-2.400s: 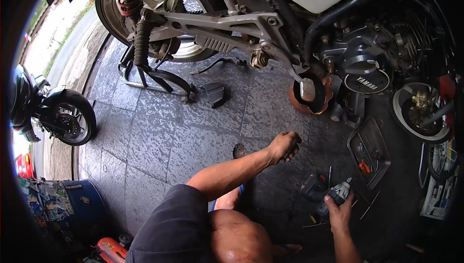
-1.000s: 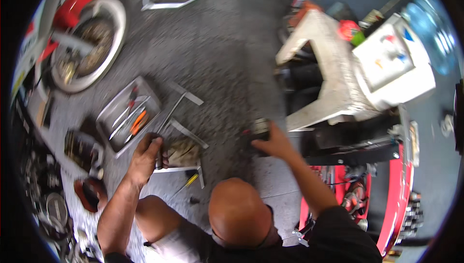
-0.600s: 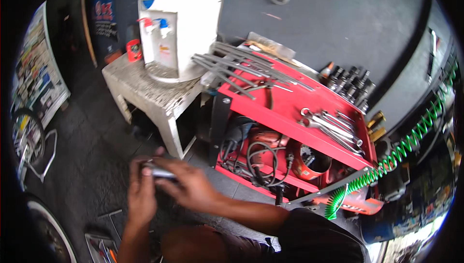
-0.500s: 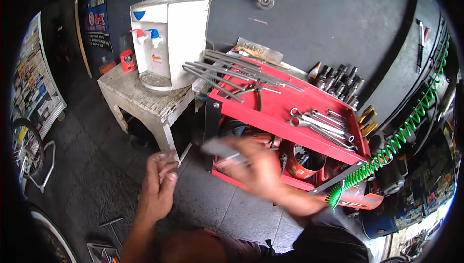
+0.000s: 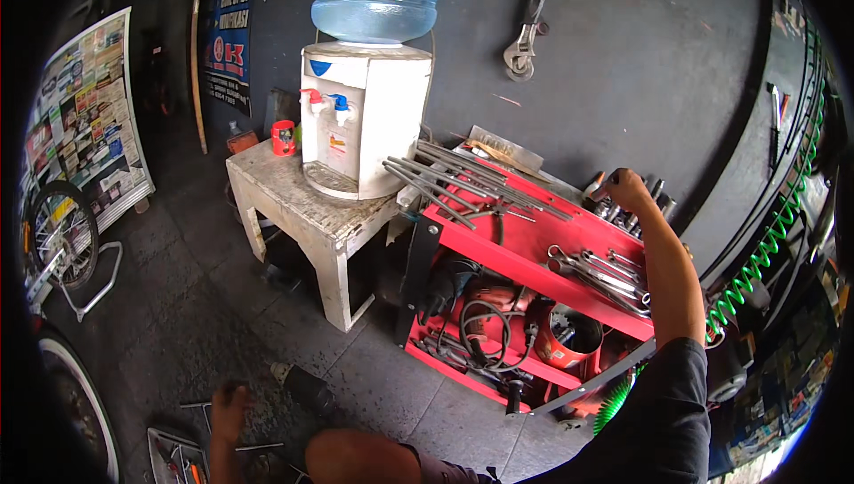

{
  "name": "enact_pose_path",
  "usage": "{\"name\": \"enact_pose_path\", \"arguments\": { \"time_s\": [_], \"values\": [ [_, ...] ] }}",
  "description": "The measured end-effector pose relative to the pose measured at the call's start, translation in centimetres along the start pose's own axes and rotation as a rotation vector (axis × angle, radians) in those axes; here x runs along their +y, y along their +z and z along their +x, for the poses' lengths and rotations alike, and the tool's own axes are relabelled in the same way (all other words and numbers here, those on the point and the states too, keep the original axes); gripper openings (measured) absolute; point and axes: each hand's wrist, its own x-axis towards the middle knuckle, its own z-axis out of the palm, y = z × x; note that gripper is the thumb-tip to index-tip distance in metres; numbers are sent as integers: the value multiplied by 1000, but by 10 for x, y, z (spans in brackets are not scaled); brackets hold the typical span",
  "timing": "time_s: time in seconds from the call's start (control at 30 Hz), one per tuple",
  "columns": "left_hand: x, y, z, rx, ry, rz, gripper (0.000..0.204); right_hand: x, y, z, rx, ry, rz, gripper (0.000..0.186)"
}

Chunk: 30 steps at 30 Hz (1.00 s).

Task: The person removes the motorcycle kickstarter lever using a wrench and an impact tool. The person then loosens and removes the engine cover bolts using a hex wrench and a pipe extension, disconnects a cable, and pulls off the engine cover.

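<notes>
Person's right hand (image 5: 628,189): three o'clock, fingers bent at sockets (image 5: 614,213) behind red tool cart (image 5: 534,269), grip hidden | combination wrenches (image 5: 605,276): six o'clock from it | left hand (image 5: 229,413): half-past seven, grip unclear | power driver (image 5: 304,388): floor, left hand's two o'clock

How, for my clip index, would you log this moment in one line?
right hand: at sockets beyond wrenches | left hand: near tool tray | grips: unclear
</notes>
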Motion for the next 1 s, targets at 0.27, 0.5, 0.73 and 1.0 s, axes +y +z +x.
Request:
{"name": "enact_pose_path", "arguments": {
  "time_s": [0.27, 0.5, 0.73, 1.0],
  "values": [
    [-50, -83, -34, 182, -208, -72, 34, -9, 2, 18, -217, 38, -7, 39],
    [-53, -100, -79, 268, -172, 161, 39, -43, 21, 34, -149, -84, 29, 26],
    [38, -62, -55, 329, -235, 287, 44, -243, -46, 13, 18, -678, 698, 24],
    [-38, -106, -170, 428, -331, 323, 43, -607, 10, -242, -540, -1492, 554, 23]
  ]
}}
